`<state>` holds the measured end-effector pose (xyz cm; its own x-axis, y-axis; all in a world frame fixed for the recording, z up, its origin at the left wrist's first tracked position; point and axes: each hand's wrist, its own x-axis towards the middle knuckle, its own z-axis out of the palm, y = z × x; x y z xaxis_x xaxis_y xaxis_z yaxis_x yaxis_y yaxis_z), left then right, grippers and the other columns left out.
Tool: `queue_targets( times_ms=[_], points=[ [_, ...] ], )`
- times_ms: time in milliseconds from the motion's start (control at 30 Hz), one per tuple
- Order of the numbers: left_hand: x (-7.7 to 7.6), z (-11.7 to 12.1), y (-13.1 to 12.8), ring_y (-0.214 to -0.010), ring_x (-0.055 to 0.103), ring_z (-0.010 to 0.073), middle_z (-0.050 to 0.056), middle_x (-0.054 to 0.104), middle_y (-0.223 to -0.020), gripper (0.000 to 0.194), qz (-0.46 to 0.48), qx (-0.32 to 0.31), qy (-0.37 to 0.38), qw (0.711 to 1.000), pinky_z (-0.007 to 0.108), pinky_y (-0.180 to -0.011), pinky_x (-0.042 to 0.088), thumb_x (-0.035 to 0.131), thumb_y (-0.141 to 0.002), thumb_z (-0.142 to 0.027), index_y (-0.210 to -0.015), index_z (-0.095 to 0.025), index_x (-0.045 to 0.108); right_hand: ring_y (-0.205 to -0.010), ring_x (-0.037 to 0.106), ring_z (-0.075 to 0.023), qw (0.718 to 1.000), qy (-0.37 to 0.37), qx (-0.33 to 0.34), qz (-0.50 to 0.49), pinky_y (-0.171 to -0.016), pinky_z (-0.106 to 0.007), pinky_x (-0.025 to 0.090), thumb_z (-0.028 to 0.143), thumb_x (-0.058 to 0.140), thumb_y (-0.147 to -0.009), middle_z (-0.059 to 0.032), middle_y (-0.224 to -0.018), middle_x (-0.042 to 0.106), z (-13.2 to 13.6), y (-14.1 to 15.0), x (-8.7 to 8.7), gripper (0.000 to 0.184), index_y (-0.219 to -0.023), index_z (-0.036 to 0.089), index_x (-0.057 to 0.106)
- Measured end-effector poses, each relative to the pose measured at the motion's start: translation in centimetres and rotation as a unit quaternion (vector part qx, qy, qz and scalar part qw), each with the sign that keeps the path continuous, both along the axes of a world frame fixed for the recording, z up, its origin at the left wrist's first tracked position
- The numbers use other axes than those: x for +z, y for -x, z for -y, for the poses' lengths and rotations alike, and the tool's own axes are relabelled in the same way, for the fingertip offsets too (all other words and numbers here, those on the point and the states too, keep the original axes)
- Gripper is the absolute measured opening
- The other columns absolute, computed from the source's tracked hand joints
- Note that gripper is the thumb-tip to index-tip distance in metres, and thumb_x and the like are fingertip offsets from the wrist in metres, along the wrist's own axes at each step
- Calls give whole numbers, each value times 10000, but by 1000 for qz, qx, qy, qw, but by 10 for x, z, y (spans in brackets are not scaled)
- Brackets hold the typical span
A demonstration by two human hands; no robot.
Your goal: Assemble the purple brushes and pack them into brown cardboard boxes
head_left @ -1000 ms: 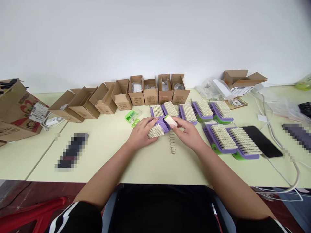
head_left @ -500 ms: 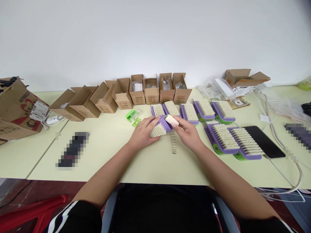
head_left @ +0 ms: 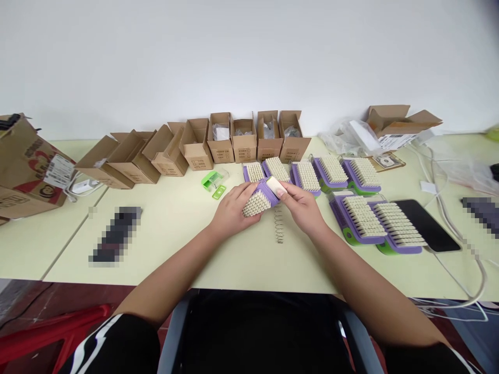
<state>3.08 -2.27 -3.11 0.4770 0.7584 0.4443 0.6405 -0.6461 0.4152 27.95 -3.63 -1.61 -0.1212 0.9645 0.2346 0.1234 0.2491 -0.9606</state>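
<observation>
1. The pale table [head_left: 249,265] runs out of view at both sides.
2. The printed carton [head_left: 27,171] is cut off by the left edge; the dark things in its top are hard to make out.
3. Small cardboard boxes [head_left: 197,156] stand open in a row, their bagged contents unclear.
4. A dark flat device [head_left: 429,226] lies partly covered by the nearest of the finished-looking brushes [head_left: 360,215].
5. The left hand [head_left: 234,210] is curled around a purple brush [head_left: 257,202] above the table's middle, masking part of its bristles.
6. The right hand [head_left: 304,205] pinches a white block [head_left: 276,186] against that brush; its far fingers are hidden, and whether block and brush are joined cannot be told.
7. A clear-and-green part [head_left: 212,180] lies beyond the left hand, its transparent edges faint.
8. Below the block shows a thin spring [head_left: 279,228], its upper end obscured.
</observation>
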Motion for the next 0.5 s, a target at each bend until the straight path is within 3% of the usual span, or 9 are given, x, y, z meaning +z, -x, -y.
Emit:
queue_targets(
  times_ms=[133,267,400,500],
  points=[
    [5,0,-4,-1474,616,349,150,618,-1618,787,2,5,9,1000,504,-1229,521,784,-951,-405,-1658,-240,479,-1341,712,-346,999,40,26,-25,-1231,-525,500,650,750,-1001,-13,-1375,830,-5,-6,7,491,-1342,310,849],
    [15,1,-2,-1485,615,342,133,619,-1627,814,17,-11,65,998,488,-1233,522,805,-913,-389,-1655,-255,500,-1303,729,-338,989,113,73,-61,-1249,-524,469,636,852,-917,-28,-1303,853,-11,-15,10,490,-1266,294,881],
    [29,2,9,-1467,631,357,125,635,-1620,864,20,-30,151,988,485,-1242,513,829,-873,-399,-1666,-241,524,-1079,741,-305,979,177,87,-45,-1060,-477,549,656,895,-846,-56,-1030,847,-14,-20,11,471,-1037,225,897],
    [38,2,18,-1398,667,364,111,656,-1599,935,31,-54,240,969,492,-1193,548,861,-832,-404,-1688,-257,516,-887,666,-247,979,176,97,31,-843,-394,522,644,887,-837,-20,-818,729,-14,-22,13,431,-819,222,804]
  ],
)
